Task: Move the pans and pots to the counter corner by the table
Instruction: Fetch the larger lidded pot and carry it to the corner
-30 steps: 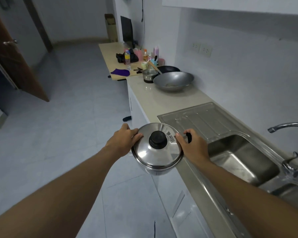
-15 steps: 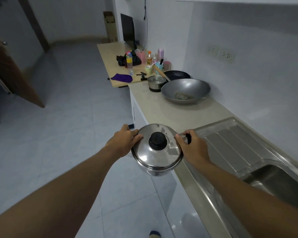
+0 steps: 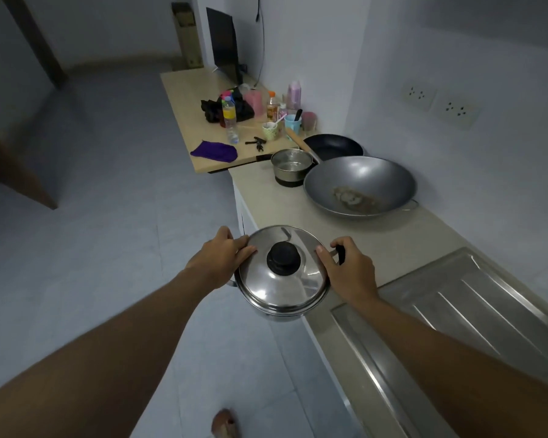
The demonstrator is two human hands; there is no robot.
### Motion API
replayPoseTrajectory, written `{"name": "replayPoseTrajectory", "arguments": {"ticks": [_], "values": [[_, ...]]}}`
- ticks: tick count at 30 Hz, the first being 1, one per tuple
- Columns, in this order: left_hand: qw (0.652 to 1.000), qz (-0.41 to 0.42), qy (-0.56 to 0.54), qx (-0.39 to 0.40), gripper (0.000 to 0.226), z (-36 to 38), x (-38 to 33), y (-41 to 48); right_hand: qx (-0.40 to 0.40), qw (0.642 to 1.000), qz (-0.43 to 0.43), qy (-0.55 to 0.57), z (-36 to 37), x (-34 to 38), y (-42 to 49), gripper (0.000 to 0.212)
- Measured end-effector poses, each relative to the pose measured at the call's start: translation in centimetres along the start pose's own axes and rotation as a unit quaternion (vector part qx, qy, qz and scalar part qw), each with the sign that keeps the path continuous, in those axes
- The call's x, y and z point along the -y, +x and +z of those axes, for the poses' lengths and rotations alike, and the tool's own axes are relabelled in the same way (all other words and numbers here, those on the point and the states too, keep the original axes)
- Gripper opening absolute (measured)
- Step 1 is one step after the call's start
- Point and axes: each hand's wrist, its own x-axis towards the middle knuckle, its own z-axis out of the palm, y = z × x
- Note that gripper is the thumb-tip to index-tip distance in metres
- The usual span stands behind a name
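I hold a steel pot with a lid [image 3: 282, 281] and a black knob in the air over the counter's front edge. My left hand [image 3: 222, 256] grips its left handle and my right hand [image 3: 348, 270] grips its right black handle. Farther along the beige counter [image 3: 282, 203] sit a large grey wok [image 3: 359, 186], a small steel saucepan [image 3: 291, 167] and a black frying pan [image 3: 332, 147] with a wooden handle, all close to the corner beside the wooden table [image 3: 187, 99].
The table carries bottles, cups, a purple cloth [image 3: 214, 150] and a black monitor [image 3: 223, 60]. A steel sink drainboard [image 3: 456, 308] lies to my right. Wall sockets [image 3: 438, 104] are above the counter. Tiled floor lies to the left, and a brown door [image 3: 10, 172] stands open.
I have walked along the counter toward the table with the pot held in both hands. The sink basin has dropped out of view and the pans look nearer.
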Motion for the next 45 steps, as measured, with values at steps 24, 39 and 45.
{"name": "replayPoseTrajectory", "arguments": {"ticks": [24,39,45], "values": [[0.981,0.151,0.025,0.115,0.049,-0.9,10.5,32.3,-0.084,0.981,0.171,-0.025,14.2,0.1,19.5,0.023],[0.958,0.236,0.057,0.152,0.050,0.7,12.4,45.7,-0.116,0.952,0.261,-0.109,19.4,0.5,26.9,0.031],[0.884,0.396,0.217,0.120,0.045,0.7,12.4,47.9,-0.137,0.911,0.241,-0.305,22.1,3.0,26.7,0.046]]}}
